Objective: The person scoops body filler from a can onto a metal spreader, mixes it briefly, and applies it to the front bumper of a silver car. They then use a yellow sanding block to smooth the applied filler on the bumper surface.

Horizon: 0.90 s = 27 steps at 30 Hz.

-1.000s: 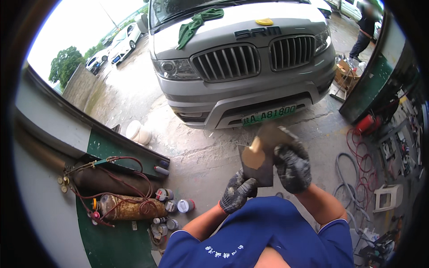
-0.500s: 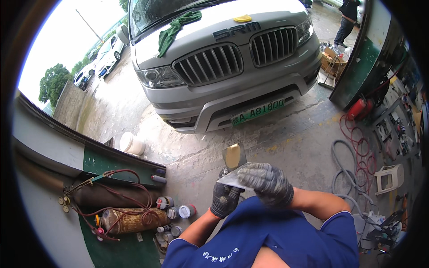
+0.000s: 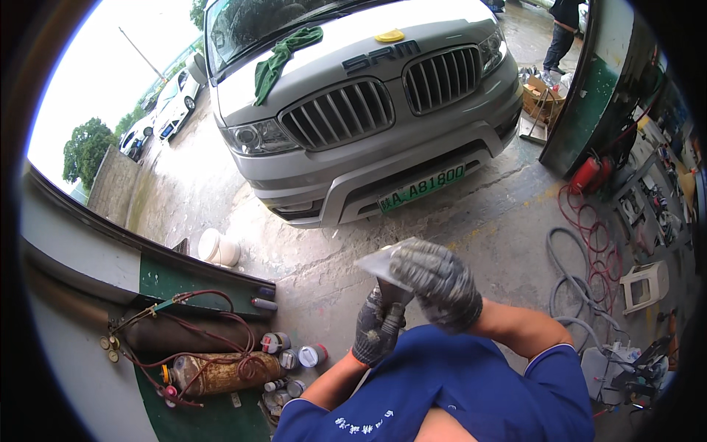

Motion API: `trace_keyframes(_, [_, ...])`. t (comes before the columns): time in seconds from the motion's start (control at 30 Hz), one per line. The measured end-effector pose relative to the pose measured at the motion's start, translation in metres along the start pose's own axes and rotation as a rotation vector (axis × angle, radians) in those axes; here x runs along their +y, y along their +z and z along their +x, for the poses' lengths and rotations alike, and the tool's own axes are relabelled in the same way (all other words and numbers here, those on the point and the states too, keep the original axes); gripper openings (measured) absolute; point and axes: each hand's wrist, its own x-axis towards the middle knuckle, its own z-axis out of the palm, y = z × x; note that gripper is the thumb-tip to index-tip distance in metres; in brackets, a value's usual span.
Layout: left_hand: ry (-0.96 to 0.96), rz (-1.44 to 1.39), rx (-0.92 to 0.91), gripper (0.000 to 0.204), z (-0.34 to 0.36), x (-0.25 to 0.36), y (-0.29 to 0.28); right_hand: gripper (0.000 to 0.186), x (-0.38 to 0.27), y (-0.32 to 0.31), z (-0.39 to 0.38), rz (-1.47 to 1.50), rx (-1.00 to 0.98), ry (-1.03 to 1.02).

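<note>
Both hands wear dark, stained knit gloves and meet in front of my chest. My left hand (image 3: 377, 330) is closed around the handle of a putty knife (image 3: 395, 292), its blade pointing up and away from me. My right hand (image 3: 440, 286) grips a flat pale scraper (image 3: 377, 264), which lies across the putty knife's blade and covers much of it. Any putty between the two blades is mostly hidden. Beyond my hands stands a silver van (image 3: 368, 173), nose towards me, with a green cloth (image 3: 283, 57) and a yellow pad (image 3: 390, 35) on its hood.
To the left lie gas cylinders (image 3: 213, 372) with red hoses, beside several cans (image 3: 313, 355). A white bucket (image 3: 219, 247) stands by the doorway. On the right are coiled hoses (image 3: 578, 258), a plastic stool (image 3: 644, 286) and a red extinguisher (image 3: 587, 175). Another person (image 3: 563, 33) stands outside.
The scraper in my right hand has moved up and forward over the putty knife's blade. Tan putty that showed on that blade is now covered. The view has shifted slightly.
</note>
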Motion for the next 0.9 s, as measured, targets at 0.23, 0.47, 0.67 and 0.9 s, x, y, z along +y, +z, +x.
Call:
trace_keyframes(0.23, [0.032,0.116,-0.046,0.027,0.006,0.007,-0.018,0.045,0.0,0.0,-0.025,0.303,-0.174,0.059])
trace_keyframes(0.47, [-0.21,-0.181,-0.113,0.022,0.002,0.013,-0.011,0.029,0.0,0.001,-0.007,1.061,0.299,1.004])
trace_keyframes(0.67, [-0.058,-0.081,0.016,0.022,0.0,0.007,-0.006,0.034,0.005,-0.008,0.004,0.043,0.033,0.128])
trace_keyframes(0.9, [0.377,0.253,0.02,0.029,0.008,0.008,-0.009,0.041,-0.01,0.007,-0.024,0.076,-0.121,-0.053])
